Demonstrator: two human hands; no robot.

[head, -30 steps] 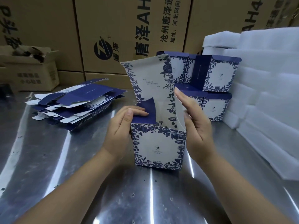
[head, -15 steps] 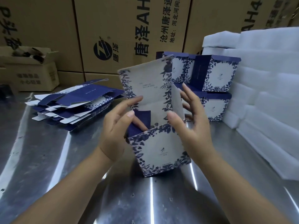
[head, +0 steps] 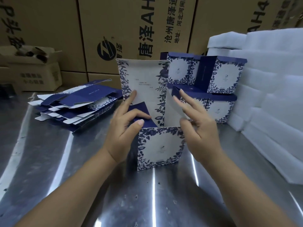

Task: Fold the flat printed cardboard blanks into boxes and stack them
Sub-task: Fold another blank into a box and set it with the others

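On steel table [head: 65, 161]: left hand [head: 122, 133] pinches navy flap [head: 140, 107] of box [head: 160, 148]; right hand [head: 200, 135] spread, touching white flap [head: 173, 108].

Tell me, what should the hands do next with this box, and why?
Probably the right hand should push the white side flap inward. The left hand holds the dark blue side flap tilted inward, but the white one stands up, and the tall lid flap cannot close over it until then.
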